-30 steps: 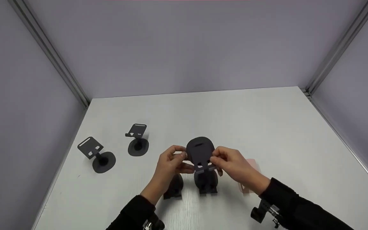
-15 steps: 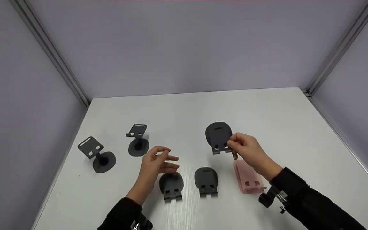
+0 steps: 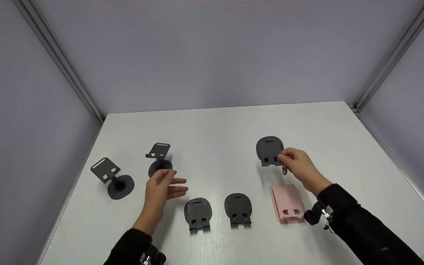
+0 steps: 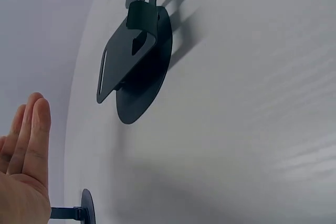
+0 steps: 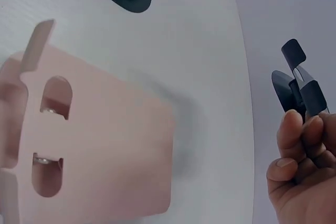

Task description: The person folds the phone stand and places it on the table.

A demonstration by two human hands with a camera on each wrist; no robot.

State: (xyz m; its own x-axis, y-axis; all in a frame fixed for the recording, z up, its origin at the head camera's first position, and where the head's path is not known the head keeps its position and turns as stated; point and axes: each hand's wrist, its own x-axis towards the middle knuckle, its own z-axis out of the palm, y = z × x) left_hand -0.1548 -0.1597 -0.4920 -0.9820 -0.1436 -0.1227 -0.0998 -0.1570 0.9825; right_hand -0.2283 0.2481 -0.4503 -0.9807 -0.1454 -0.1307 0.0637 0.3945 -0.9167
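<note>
Behind your work rose the pale far wall (image 3: 215,55), with the white table (image 3: 212,132) below it. Your left hand (image 3: 159,189) held nothing, its fingers straight and close together, in the air on the left side. Your right hand (image 3: 300,167) pinched the held stand (image 3: 268,148) between thumb and fingers on the right side.

The pink stand (image 3: 287,200), the bulkiest of the stands, lay folded at near right, below your right forearm's reach; the forearm was best carried high enough to miss it. At far left stood two dark unfolded stands, the left one (image 3: 117,183) and the right one (image 3: 159,151). Your left hand hid part of the latter's base, so a wider gap there seemed wise.

Two dark folded stands, one (image 3: 198,209) and another (image 3: 237,204), lay near the middle. The held stand, folded like them, appeared raised off the table, and you had it only by its near right corner. A firm pinch and a level wrist looked the best guard against tipping.
</note>
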